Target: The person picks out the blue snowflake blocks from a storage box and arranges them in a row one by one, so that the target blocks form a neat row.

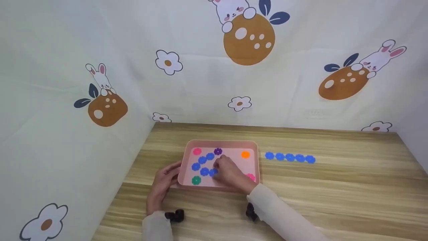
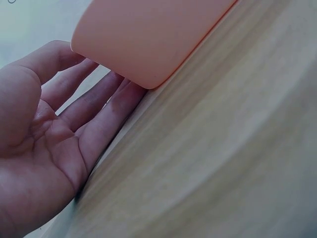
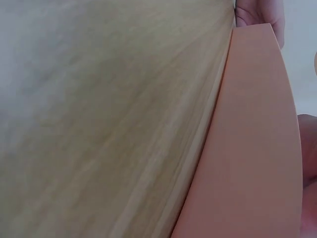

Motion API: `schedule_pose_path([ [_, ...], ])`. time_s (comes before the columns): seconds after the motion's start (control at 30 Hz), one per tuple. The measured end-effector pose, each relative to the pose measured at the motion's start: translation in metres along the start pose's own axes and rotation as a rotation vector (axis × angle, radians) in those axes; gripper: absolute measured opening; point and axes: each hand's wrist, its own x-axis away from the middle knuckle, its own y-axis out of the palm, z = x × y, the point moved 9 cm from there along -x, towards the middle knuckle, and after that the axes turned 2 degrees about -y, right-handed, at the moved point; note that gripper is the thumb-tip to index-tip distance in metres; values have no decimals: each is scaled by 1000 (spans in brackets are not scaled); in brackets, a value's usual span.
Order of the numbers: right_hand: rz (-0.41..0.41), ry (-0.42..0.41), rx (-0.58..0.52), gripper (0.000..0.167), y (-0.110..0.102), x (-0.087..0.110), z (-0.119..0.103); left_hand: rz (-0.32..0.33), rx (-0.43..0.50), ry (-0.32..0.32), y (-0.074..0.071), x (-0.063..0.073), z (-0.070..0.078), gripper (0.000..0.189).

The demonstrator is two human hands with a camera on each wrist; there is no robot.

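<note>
On the table sits a tray. The left hand, fingers loosely extended, touches its left end; the right hand dips inside, fingers bent beside blue flowers there, whether pinching one I cannot tell.

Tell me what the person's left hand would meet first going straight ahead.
Probably the shallow, pink, rectangular, plastic-looking tray: the left hand seems to touch its outer wall, though depth is unclear.

One tray shows five blue pieces, two pink pieces, one purple piece, one orange piece and one green piece. Five more blue pieces lie on the bench.
</note>
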Motion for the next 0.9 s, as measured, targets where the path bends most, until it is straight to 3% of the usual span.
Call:
schedule_pose_path([
  [0.23,-76,28,23,32,6,-1,-2,-3,-7,-2,-2,2,-5,35],
  [0.5,-56,-42,56,23,4,-6,-6,1,19,38,-2,0,-1,37],
  [0.9,-139,31,122,26,3,-14,1,6,1,26,1,-1,3,38],
])
